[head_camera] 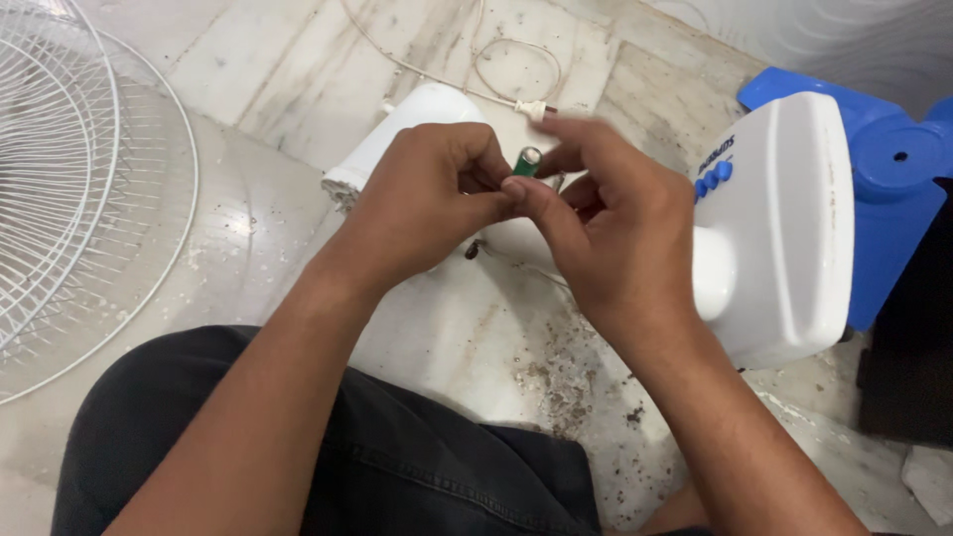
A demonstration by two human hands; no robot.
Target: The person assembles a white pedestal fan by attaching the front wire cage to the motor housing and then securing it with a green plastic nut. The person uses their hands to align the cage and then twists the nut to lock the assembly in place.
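Both hands met over the floor (pixel 298 69), above the white fan housing (pixel 422 114). Left hand (pixel 422 203) was curled, fingers (pixel 476 149) clenched round the lower part of a small green cylinder (pixel 527 161). Right hand (pixel 620 233) pinched the same cylinder near its top with thumb and forefinger; other fingers loose. Cylinder sat between the two hands, well above the floor, its silver end cap up and facing the camera. Long axis ran roughly upright, tilted slightly right; lower end hidden in the left fist. To do this well, probably: keep the left grip firm and low, work only with the right fingertips, mind the thin wires (pixel 516 263) trailing below. White fan base (pixel 784 228) stood at right, blue part (pixel 893 189) behind it, wire grille (pixel 69 179) at left. Dark trousers (pixel 397 467) below.
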